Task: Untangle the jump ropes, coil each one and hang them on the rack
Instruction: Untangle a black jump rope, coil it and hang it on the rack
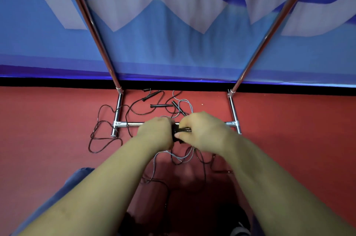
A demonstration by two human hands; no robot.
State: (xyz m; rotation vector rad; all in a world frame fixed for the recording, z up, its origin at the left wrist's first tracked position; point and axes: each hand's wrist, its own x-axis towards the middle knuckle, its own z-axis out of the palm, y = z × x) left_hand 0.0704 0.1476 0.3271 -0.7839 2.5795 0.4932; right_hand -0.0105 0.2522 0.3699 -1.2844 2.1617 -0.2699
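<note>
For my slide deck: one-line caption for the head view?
Both hands grip black handles above tangled jump ropes.

free: red floor (57, 120) left | blocked: rack crossbar (133, 124), tangled ropes (107, 118) ahead

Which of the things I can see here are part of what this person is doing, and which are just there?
Part of the job:
left hand
right hand
black handles
dark rope
grey rope
rack

Just there:
blue banner
red floor
</note>
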